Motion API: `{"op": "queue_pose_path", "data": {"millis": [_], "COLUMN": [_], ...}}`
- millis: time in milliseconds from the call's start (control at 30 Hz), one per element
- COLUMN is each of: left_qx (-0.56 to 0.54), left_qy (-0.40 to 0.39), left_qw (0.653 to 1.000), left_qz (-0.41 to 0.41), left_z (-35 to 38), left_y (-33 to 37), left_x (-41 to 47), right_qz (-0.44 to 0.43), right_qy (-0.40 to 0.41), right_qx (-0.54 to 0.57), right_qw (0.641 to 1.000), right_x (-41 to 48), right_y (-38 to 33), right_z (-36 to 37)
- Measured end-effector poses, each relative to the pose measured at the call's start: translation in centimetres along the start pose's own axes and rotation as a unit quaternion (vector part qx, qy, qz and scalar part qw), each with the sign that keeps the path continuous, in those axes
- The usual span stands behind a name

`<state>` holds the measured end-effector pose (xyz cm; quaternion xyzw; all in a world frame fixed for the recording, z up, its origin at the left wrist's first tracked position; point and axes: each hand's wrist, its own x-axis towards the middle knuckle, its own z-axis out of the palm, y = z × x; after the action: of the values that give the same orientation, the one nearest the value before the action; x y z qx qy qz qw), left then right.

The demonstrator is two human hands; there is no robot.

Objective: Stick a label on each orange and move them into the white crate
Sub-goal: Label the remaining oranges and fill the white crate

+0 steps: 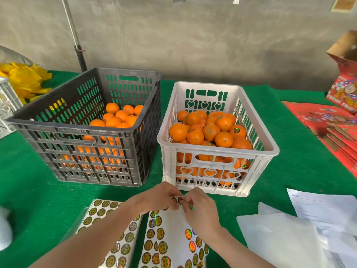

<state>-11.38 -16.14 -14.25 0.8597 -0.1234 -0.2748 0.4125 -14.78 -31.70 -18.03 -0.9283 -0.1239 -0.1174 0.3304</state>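
Observation:
A black crate (pixel 81 132) on the left holds unlabelled oranges (pixel 119 118). To its right the white crate (pixel 218 151) is piled with oranges (pixel 210 130), some carrying round shiny labels. In front of the crates, a label sheet (pixel 170 235) lies on the green cloth. My left hand (pixel 156 198) pinches the sheet's top edge. My right hand (pixel 201 207) pinches a round label (pixel 180 200) at that same edge, and a small shiny label sits on one of its fingers. A second label sheet (pixel 108 219) lies to the left under my left forearm.
White backing papers (pixel 293 235) lie at the right front. Red fruit cartons (pixel 332 124) are stacked flat at the far right. Yellow foam nets (pixel 25 80) and a white basket (pixel 7 105) sit at the far left. A grey wall stands behind the table.

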Motion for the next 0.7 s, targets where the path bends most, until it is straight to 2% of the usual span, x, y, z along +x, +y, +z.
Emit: {"op": "queue_pose_path", "data": {"millis": [167, 367, 433, 500, 567, 633, 700], "left_qx": [0.004, 0.156, 0.224, 0.255, 0.231, 0.21, 0.172], "left_qy": [-0.041, -0.132, -0.114, -0.03, 0.102, 0.245, 0.383], "left_qw": [0.999, 0.979, 0.968, 0.966, 0.964, 0.934, 0.881], "left_qz": [-0.02, -0.024, -0.006, 0.024, 0.086, 0.154, 0.216], "left_z": [-0.9, -0.7, -0.3, -0.5, -2.4, -5.6, -9.6], "left_y": [-0.4, -0.8, -0.9, -0.7, -0.6, -0.9, -1.6], "left_x": [0.0, 0.9, 0.9, 0.4, -0.9, -3.0, -5.6], "right_qz": [-0.029, -0.052, -0.091, -0.132, -0.177, -0.226, -0.249], "right_qy": [0.02, 0.025, 0.044, 0.07, 0.101, 0.12, 0.126], "right_qx": [0.103, 0.201, 0.22, 0.24, 0.248, 0.24, 0.219], "right_qw": [0.994, 0.978, 0.97, 0.959, 0.947, 0.936, 0.935], "right_x": [0.1, 2.6, 4.1, 6.0, 8.4, 11.1, 14.1], "right_y": [-0.5, -4.1, -6.4, -9.0, -11.5, -13.7, -15.6], "right_z": [-0.9, -2.4, -3.0, -3.5, -3.8, -3.7, -2.9]}}
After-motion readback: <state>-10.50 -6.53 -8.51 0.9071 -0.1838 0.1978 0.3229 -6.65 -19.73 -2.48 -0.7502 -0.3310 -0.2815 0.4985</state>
